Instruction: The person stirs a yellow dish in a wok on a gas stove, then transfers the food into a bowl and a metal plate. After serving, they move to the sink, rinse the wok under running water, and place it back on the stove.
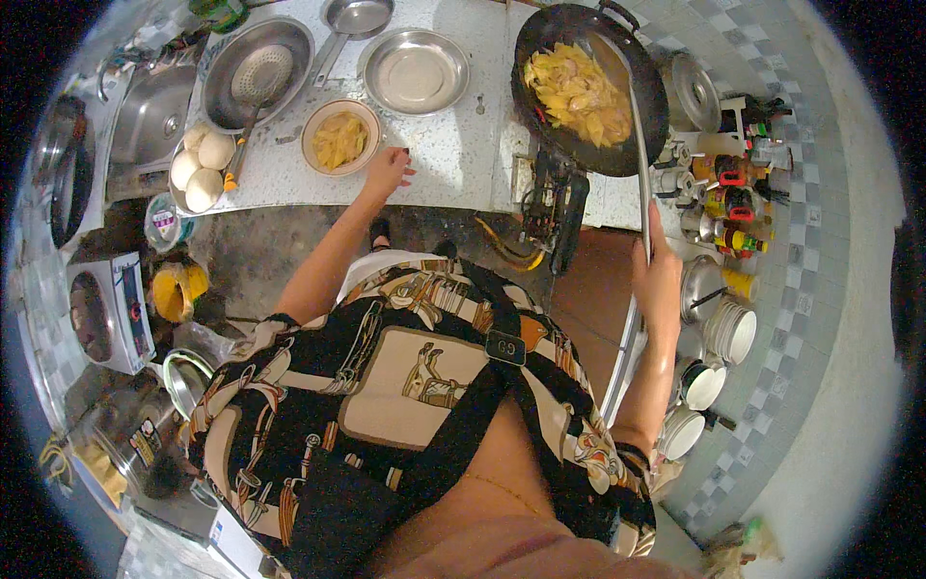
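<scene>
My right hand (658,271) grips the long metal handle of a wok spatula (639,137), whose blade end reaches into a black wok (532,137) at the upper right. Sliced yellowish food (575,94) lies in the wok. Near the counter's front edge my left hand (391,172) hovers with fingers apart and holds nothing. Just left of that hand stands a bowl (309,148) with similar yellow food (340,141) in it. Behind the bowl sits a shallow round metal dish (416,72).
At left are a large metal basin (296,43) holding a perforated skimmer (262,72), a bowl of round white buns (205,170) and a sink (148,123). Seasoning bottles (731,203) and stacked plates (734,333) line the tiled wall at right. A gas burner (542,195) is under the wok.
</scene>
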### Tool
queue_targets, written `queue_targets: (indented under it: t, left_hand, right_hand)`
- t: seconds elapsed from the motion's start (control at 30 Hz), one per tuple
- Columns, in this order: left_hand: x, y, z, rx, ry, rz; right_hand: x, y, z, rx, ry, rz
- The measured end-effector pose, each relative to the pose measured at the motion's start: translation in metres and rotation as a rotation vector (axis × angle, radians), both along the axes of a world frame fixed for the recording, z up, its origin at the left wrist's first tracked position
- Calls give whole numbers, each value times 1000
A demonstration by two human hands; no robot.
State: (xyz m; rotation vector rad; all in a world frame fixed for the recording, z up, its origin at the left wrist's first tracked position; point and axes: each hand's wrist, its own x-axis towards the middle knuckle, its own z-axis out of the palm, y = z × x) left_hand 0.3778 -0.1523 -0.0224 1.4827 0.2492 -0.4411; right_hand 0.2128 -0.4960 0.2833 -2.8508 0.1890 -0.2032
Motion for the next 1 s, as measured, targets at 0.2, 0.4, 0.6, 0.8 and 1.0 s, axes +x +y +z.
queue_targets:
  t: [0.2, 0.4, 0.6, 0.8, 1.0]
  left_hand:
    - [59, -12, -71, -273, 151, 141]
    - [102, -32, -69, -526, 107, 355]
    - [114, -37, -46, -482, 231, 449]
    - [122, -36, -47, -338, 51, 458]
    - [119, -24, -41, -355, 37, 382]
  right_hand:
    - [52, -28, -24, -410, 152, 115]
    - [-7, -53, 7, -305, 134, 81]
    - [-10, -52, -19, 48, 96, -199]
    - [-11, -8, -29, 1349, 324, -429]
    - [9, -4, -61, 2397, 376, -298]
